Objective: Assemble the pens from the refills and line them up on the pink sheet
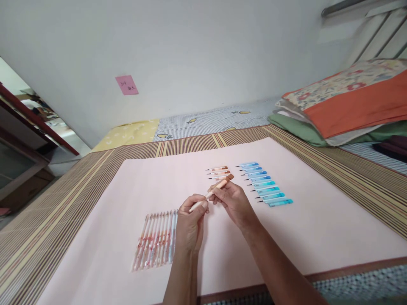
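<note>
Both my hands meet over a pale pink sheet (104,220) and hold one slim pen (213,191) with a brown cap end. My left hand (190,224) pinches its white lower end. My right hand (231,200) grips its upper part near the brown cap. Just beyond my hands lies a short row of brown-capped pens (218,172). To the right of them lies a longer row of several blue-capped pens (265,184). Near my left forearm lies a row of several clear pen barrels (155,245), side by side.
The pink sheet rests on a striped woven mat (57,199) over a bed. Folded bedding and an orange floral pillow (346,101) are stacked at the back right. A pink note (126,84) sticks to the white wall. Dark wooden furniture (22,140) stands at left.
</note>
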A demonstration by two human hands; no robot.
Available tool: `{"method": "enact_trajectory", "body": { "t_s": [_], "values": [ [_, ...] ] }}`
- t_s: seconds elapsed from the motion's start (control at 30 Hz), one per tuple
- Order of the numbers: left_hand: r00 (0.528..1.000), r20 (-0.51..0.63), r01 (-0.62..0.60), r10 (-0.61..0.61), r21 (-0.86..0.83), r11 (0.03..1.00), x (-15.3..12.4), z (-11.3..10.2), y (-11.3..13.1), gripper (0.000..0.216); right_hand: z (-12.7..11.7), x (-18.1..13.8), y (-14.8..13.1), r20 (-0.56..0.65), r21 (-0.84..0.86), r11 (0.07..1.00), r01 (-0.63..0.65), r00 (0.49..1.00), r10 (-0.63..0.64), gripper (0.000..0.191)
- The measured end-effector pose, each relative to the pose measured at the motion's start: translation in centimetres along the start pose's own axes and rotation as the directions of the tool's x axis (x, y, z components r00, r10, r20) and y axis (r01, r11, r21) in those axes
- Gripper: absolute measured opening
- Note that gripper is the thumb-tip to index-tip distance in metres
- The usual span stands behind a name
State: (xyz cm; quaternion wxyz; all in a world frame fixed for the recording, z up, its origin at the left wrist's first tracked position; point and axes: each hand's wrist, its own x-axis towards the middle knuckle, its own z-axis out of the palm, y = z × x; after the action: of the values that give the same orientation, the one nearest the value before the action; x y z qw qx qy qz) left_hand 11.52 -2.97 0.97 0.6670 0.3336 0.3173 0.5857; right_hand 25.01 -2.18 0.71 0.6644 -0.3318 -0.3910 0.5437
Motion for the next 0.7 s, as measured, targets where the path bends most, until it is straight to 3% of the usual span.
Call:
{"method": "enact_trajectory", "body": {
  "t_s": [0.23,0.3,0.37,0.43,0.5,0.6,0.7],
  "values": [
    [0.986,-0.080,0.135,-0.146,-0.124,0.983,0.3,0.1,-0.1,0.030,0.0,-0.1,0.8,0.001,-0.014,1.000,-0.019,1.000,0.019,0.025],
    [0.995,-0.054,0.085,-0.087,-0.043,0.995,0.1,0.1,0.0,0.026,0.4,-0.1,0.7,-0.058,-0.041,0.999,-0.007,0.998,0.005,0.026],
    [0.998,0.001,-0.058,0.058,0.120,0.991,-0.2,0.4,0.2,0.017,1.0,-0.2,0.5,-0.114,-0.030,0.999,-0.020,0.993,0.017,0.031],
    [0.977,0.068,-0.214,0.203,0.289,0.933,-0.6,0.8,0.6,0.007,1.5,-0.3,0.3,-0.128,0.008,0.999,-0.054,0.990,0.054,0.035],
    [0.967,0.080,-0.253,0.240,0.357,0.899,-0.8,1.3,1.0,0.009,1.6,-0.3,0.1,-0.113,0.021,0.997,-0.071,0.991,0.073,0.037],
    [0.992,0.039,-0.129,0.123,0.258,0.957,-0.9,1.6,1.0,0.037,1.1,-0.2,-0.4,-0.109,-0.061,0.997,-0.042,0.993,0.035,0.036],
    [0.993,0.066,0.086,-0.099,0.180,0.980,-0.6,1.2,0.6,0.045,0.3,-0.1,-1.3,-0.136,-0.218,0.976,0.004,0.990,-0.035,0.033]
  ]
}}
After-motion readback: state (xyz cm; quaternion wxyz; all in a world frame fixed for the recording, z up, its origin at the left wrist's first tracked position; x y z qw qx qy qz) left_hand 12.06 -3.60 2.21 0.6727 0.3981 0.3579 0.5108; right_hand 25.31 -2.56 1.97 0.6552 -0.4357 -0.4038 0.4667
